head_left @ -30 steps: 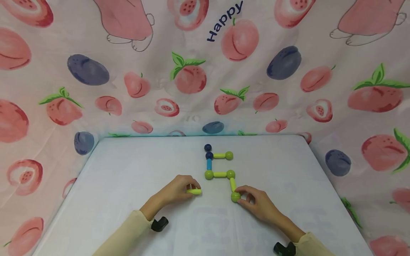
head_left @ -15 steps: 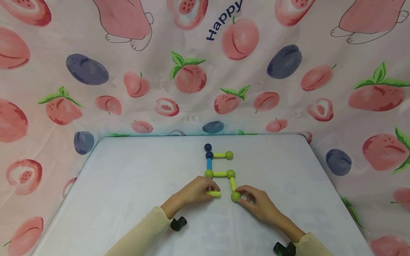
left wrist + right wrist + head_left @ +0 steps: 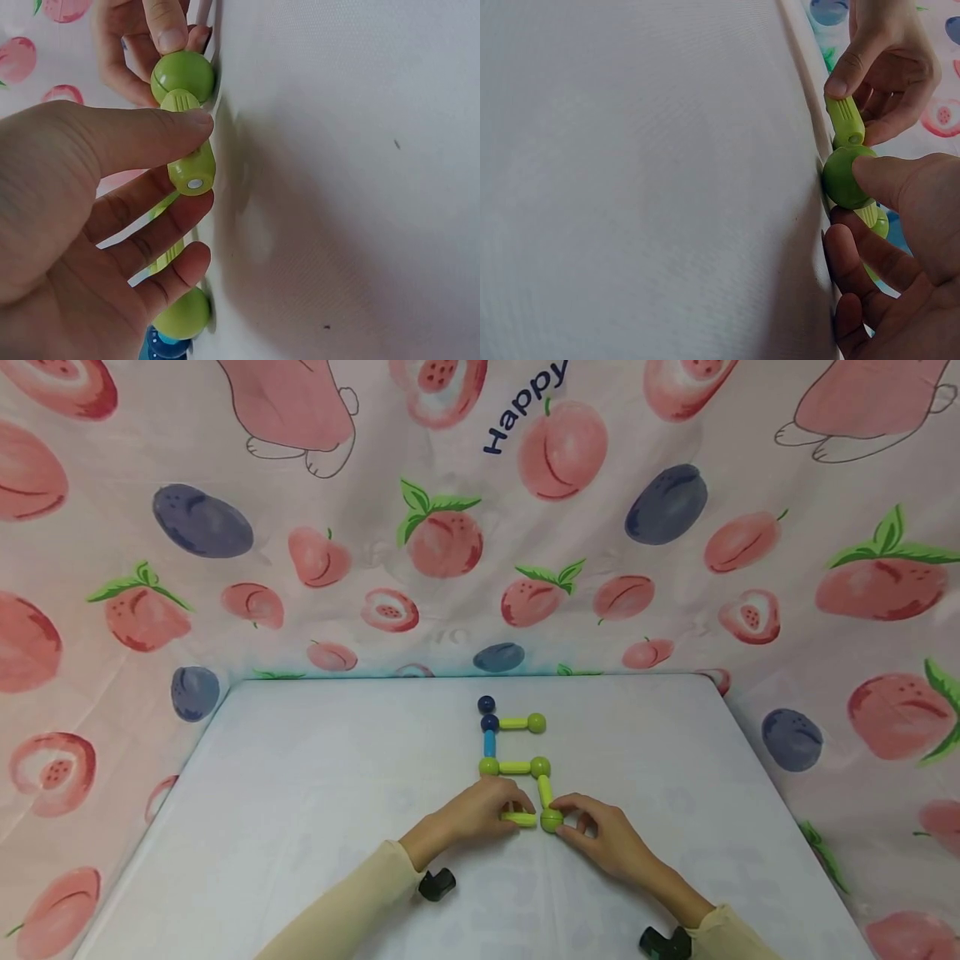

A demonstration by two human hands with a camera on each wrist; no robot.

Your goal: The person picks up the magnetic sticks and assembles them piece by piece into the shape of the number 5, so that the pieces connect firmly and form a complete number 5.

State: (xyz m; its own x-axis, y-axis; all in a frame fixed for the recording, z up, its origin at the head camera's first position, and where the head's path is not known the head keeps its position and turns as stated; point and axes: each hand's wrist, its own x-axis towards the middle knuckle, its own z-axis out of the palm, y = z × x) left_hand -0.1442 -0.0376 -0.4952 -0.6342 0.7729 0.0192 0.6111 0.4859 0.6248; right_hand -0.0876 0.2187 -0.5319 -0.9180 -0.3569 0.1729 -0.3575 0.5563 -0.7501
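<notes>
My left hand [image 3: 480,810] pinches a short yellow-green rod [image 3: 519,819] between thumb and fingers; a pale round spot shows on its near end in the left wrist view. The rod points at a green ball [image 3: 551,821], with a small gap between them in the head view. My right hand [image 3: 607,835] pinches that ball from the right, its thumb on the ball [image 3: 847,177] in the right wrist view. From the ball a yellow-green rod [image 3: 545,791] runs up to another green ball [image 3: 540,767], joined by a rod [image 3: 514,767] to a third green ball [image 3: 488,766].
A blue rod [image 3: 490,744] leads from the chain's left corner to a dark blue ball [image 3: 490,722], with another dark blue ball [image 3: 486,703] beyond. A side rod [image 3: 513,723] ends in a green ball [image 3: 536,722]. All lie on a white-covered table [image 3: 315,735] before a fruit-print cloth [image 3: 450,635].
My left hand has carried its rod rightward across the table, close to the green ball in my right hand. The right hand has stayed in place, holding the ball.
</notes>
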